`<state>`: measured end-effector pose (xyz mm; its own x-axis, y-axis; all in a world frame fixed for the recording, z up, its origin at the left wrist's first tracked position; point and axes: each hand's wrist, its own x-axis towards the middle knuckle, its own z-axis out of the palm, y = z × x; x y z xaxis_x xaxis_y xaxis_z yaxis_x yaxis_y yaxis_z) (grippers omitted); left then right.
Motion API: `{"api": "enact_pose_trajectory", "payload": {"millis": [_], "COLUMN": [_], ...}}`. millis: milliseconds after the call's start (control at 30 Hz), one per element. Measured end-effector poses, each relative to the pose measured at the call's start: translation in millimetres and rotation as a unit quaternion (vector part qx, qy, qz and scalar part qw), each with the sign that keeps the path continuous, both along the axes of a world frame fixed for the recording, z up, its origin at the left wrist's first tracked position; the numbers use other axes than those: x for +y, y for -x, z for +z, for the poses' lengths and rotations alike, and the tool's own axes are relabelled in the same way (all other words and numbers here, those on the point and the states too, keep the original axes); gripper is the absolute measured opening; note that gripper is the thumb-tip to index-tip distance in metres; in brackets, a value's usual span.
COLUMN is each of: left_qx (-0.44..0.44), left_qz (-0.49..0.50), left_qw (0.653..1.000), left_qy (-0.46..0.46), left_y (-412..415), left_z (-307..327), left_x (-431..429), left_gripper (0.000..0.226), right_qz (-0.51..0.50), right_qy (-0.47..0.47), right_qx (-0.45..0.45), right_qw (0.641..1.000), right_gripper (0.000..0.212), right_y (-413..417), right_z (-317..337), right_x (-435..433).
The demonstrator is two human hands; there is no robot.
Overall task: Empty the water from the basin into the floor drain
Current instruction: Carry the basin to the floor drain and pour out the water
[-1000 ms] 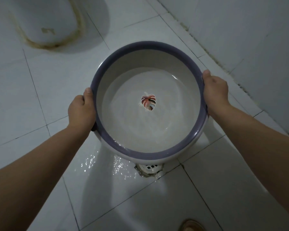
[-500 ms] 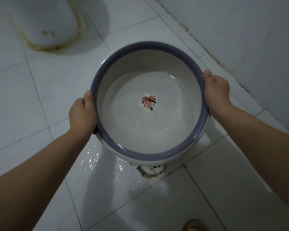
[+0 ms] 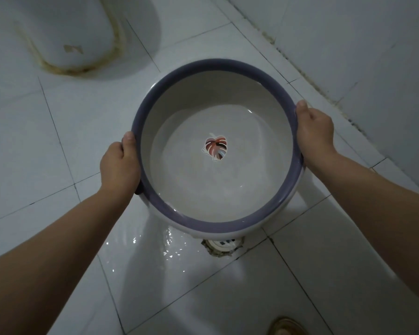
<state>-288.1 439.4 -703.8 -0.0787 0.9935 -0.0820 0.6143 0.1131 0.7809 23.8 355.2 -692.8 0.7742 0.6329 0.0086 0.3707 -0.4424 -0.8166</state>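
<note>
A round white plastic basin with a purple rim (image 3: 140,131) hangs above the white tiled floor (image 3: 46,146), open tiles at its left and near sides, the tiled wall (image 3: 361,56) close on the right. Left hand (image 3: 119,165) and right hand (image 3: 316,131) clamp opposite rim edges. Shallow water (image 3: 203,184) covers a leaf sticker (image 3: 215,147). The round floor drain (image 3: 221,246) peeks from under the near edge, wet tiles beside it. A stained white toilet base (image 3: 70,32) stands far left.
</note>
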Motion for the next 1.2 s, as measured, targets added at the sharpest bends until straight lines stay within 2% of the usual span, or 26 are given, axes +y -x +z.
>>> {"api": "enact_pose_trajectory", "payload": {"millis": [600,1200], "left_qx": [-0.007,-0.003], "left_qz": [0.005,0.000], "left_qw": [1.000,1.000], "left_qy": [0.000,-0.001], "left_y": [2.7,0.7], "left_z": [4.3,3.8], "left_x": [2.2,0.3], "left_gripper": [0.047,0.050], "right_qz": [0.008,0.006], "right_qy": [-0.007,0.006], "right_qx": [-0.029,-0.022], "right_qw": [1.000,1.000], "right_gripper": [0.043,0.045], "right_y": [1.8,-1.1], "right_z": [5.2,4.0], "right_x": [5.5,4.1]}}
